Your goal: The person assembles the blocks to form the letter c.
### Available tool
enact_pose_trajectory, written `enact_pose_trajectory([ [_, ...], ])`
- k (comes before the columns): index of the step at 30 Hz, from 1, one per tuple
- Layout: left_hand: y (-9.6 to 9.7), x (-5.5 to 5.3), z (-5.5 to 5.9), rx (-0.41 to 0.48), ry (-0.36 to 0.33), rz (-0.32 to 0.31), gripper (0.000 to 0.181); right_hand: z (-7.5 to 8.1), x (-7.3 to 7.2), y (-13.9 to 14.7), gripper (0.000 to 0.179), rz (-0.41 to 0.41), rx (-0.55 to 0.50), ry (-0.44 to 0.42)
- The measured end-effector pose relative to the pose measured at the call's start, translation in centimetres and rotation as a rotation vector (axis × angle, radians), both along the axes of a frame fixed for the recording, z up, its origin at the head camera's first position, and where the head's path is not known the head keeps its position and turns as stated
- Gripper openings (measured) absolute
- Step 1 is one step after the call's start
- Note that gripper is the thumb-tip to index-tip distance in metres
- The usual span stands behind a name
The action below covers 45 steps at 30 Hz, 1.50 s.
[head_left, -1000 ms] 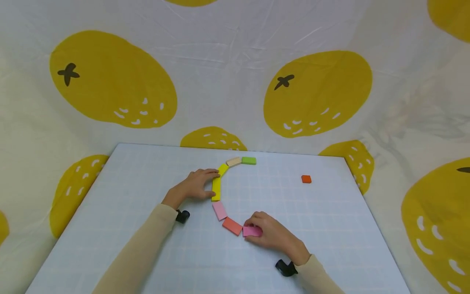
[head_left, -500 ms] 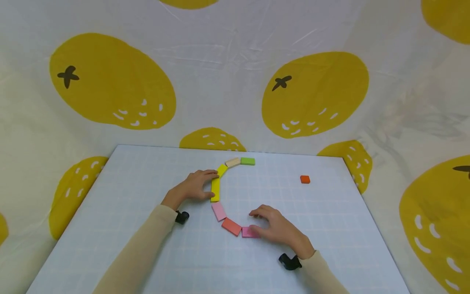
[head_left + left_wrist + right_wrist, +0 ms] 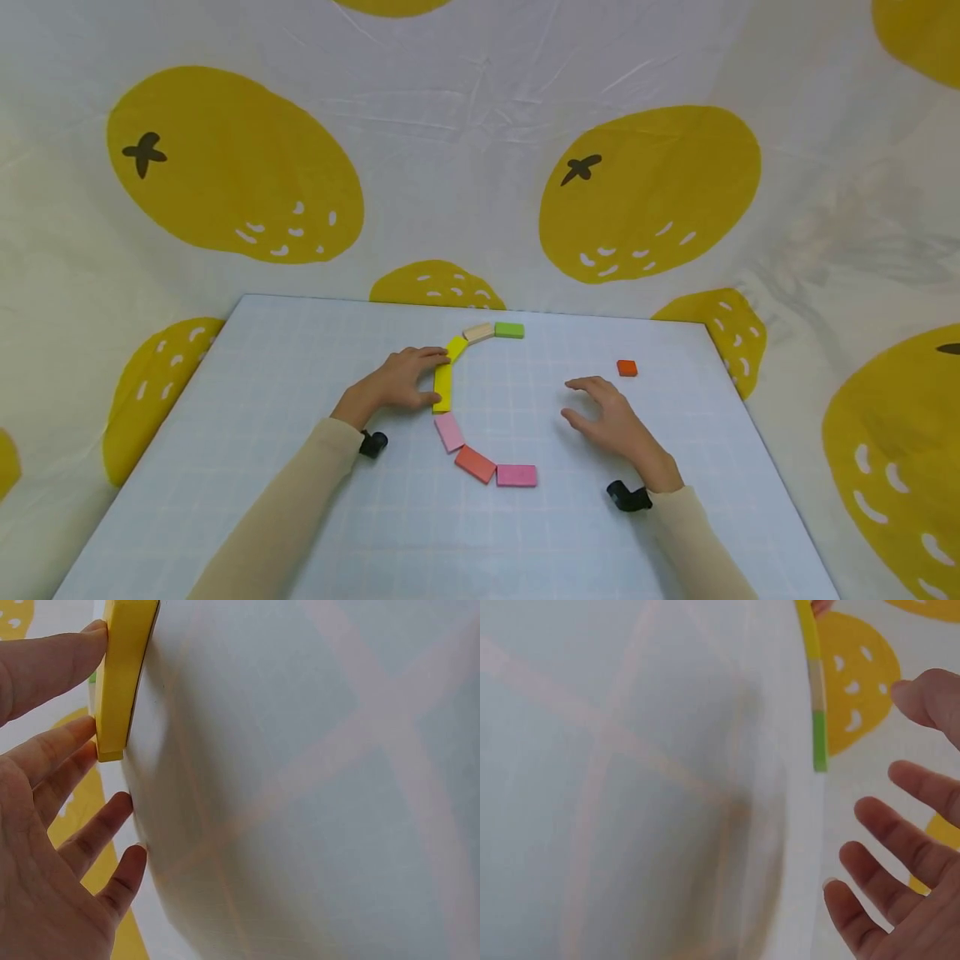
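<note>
Both wrist views are mostly blurred table [image 3: 300,358]. The left hand [image 3: 397,379] lies flat with straight fingertips [image 3: 94,634] against the long yellow block [image 3: 442,388] just right of them. The right hand [image 3: 611,421] hovers spread wide, holding nothing; the orange block [image 3: 626,367] sits just beyond its fingertips, the magenta block [image 3: 516,475] behind its thumb

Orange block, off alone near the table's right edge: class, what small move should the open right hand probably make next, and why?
Probably reach on to the orange block and pick it up. The right hand hovers open and empty between it and the curved row, whose near end is the pink block; the left hand touches the yellow block.
</note>
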<state>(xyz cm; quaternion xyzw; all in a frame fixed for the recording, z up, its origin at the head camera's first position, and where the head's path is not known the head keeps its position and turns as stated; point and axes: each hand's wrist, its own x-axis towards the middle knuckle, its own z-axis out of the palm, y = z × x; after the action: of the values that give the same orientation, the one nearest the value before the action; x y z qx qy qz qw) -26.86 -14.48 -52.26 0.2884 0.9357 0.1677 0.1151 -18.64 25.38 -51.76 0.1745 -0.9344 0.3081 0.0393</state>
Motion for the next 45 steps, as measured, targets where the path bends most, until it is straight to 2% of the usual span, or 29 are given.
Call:
enact_pose_trajectory([
  [3, 0.0, 0.0, 0.1, -0.005, -0.007, 0.004, 0.071, 0.3, -0.6, 1.2, 0.05, -0.035, 0.016, -0.015],
  [12, 0.0, 0.1, 0.1, -0.017, -0.008, 0.015, 0.072, 0.0, -2.1, 4.6, 0.054, -0.116, 0.04, 0.012],
  [19, 0.2, 0.1, 0.2, -0.009, -0.009, 0.009, 0.071, 0.1, -3.1, 6.7, 0.058, -0.177, 0.08, -0.047],
  [27, 0.1, 0.2, 0.3, -0.005, -0.01, 0.012, 0.07, 0.1, -4.1, 8.0, 0.063, -0.2, 0.155, -0.081],
  [32, 0.2, 0.2, 0.5, -0.002, -0.013, 0.013, 0.07, -0.2, -4.7, 8.8, 0.067, -0.23, 0.146, -0.088],
  [40, 0.4, 0.0, 0.4, -0.02, -0.01, 0.008, 0.071, -0.6, -5.7, 9.9, 0.072, -0.267, 0.123, -0.15],
  [45, 0.5, 0.1, 0.4, -0.03, -0.022, 0.026, 0.072, -1.1, -6.3, 10.1, 0.07, -0.277, 0.086, -0.169],
])
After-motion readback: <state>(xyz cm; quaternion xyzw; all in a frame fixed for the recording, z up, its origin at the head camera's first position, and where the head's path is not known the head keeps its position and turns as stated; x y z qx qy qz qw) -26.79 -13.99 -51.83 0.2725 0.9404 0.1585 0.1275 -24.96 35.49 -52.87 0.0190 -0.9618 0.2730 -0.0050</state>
